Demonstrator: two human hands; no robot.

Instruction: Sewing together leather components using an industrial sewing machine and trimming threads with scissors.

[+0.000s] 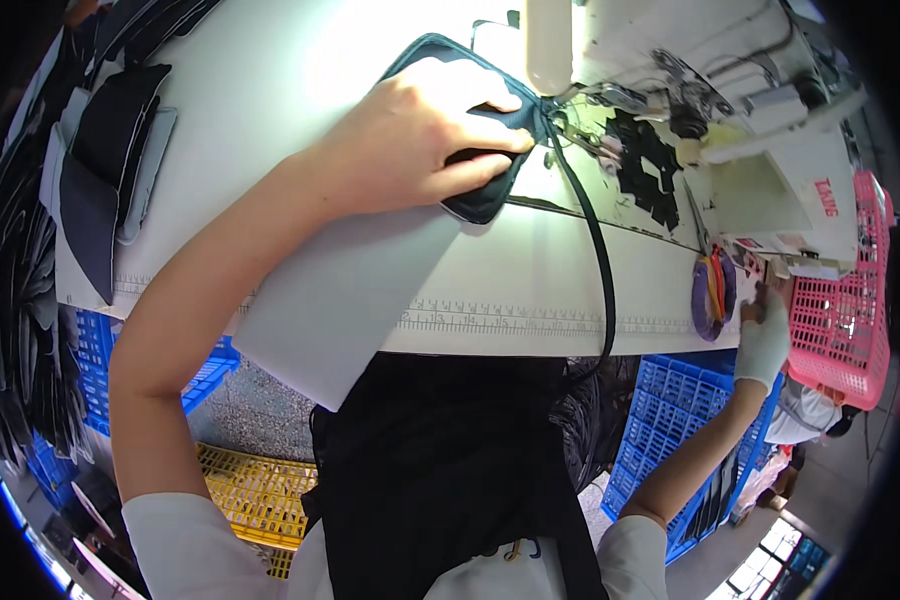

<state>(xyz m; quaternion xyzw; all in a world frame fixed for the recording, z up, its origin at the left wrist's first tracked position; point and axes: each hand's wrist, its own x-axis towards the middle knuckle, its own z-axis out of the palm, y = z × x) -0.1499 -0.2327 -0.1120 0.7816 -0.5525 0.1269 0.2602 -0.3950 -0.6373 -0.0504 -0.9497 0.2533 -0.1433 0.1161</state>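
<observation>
My left hand [420, 140] lies flat, fingers stretched and apart, on a dark panel [480, 207] with rounded corners and a bound edge. The panel's right side meets the needle area of a white sewing machine [620, 60]. From there a narrow black binding strip [598, 245] curves down past the table's front edge. A pale grey sheet [345, 290] lies under my left forearm and hangs over that edge. My right hand [763, 340], in a white glove with bare fingertips, is at the machine's lower right end. Its fingers are partly hidden, so its grip is unclear.
Scissors [713, 290] with wrapped purple and orange handles lie by the machine. Dark cut pieces [110, 150] are stacked at left. A pink basket [840, 320] stands at right; blue crates [660, 410] and a yellow crate [260, 490] are below the white table [530, 270].
</observation>
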